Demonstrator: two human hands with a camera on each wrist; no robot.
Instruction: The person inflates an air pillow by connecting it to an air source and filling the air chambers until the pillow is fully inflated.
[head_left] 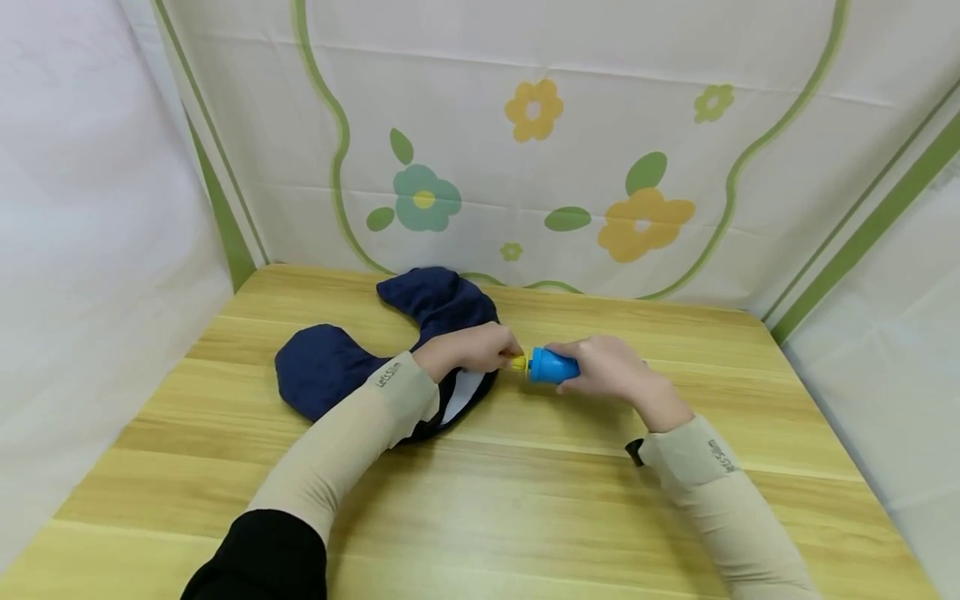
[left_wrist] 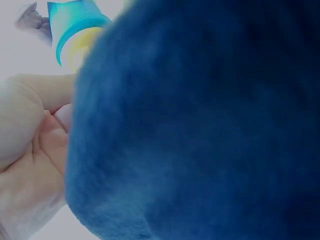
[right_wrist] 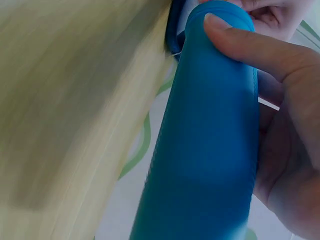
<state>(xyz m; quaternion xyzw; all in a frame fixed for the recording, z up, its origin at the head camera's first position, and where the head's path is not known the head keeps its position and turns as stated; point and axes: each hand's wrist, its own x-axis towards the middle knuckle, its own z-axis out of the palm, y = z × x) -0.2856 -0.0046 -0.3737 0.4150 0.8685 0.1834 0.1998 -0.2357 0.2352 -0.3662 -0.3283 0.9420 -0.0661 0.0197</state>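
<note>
Above the bench, the right hand grips a blue tube; the left hand pinches the yellow piece at its mouth. Joining or parting seems underway, next needing straight alignment.

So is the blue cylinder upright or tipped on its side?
Tipped sideways: in the head view the blue cylinder runs crosswise, right hand gripping it, left hand holding its yellow end.

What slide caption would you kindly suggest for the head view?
Left hand pinches a yellow piece, right hand grips a blue cylinder, near a navy cushion.
</note>
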